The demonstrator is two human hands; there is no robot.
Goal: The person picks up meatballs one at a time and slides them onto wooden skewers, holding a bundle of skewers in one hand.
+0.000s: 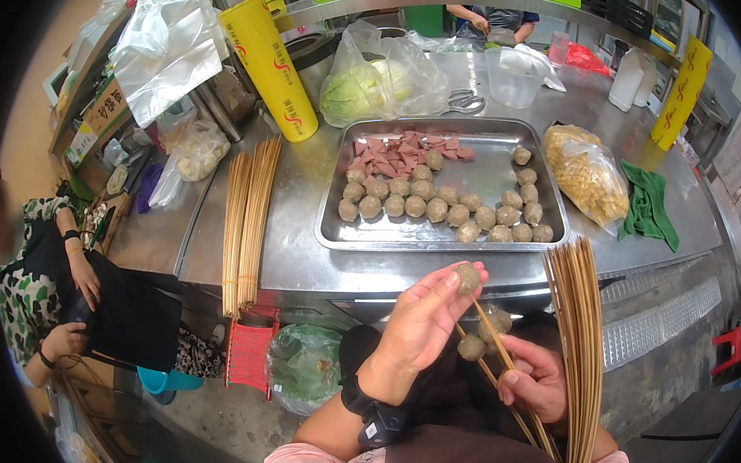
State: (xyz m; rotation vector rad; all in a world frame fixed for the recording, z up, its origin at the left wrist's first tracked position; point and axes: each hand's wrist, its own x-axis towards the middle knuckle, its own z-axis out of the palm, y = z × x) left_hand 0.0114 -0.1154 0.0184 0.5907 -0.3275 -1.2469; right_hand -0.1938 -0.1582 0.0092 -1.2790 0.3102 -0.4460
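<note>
Between the thumb and fingers of my left hand (414,324) is a greyish-brown meatball (468,279). My right hand (535,380) grips thin wooden skewers (489,323), and one tip meets the underside of that ball. Two more meatballs (472,347) sit lower by the skewers; which skewer each is on I cannot tell. Beside my right hand stands a thick bundle of skewers (578,352), its lower support hidden. Beyond my hands, a steel tray (396,241) holds rows of meatballs (415,206) and a heap of pink sliced meat pieces (398,156).
Two skewer bundles (246,226) lie left of the tray on the steel counter (294,236). A bag of yellowish food (583,174) and a green cloth (649,205) lie right. Bagged cabbage (368,88) and scissors (466,101) are behind. A person (49,276) sits left; another (491,23) works opposite.
</note>
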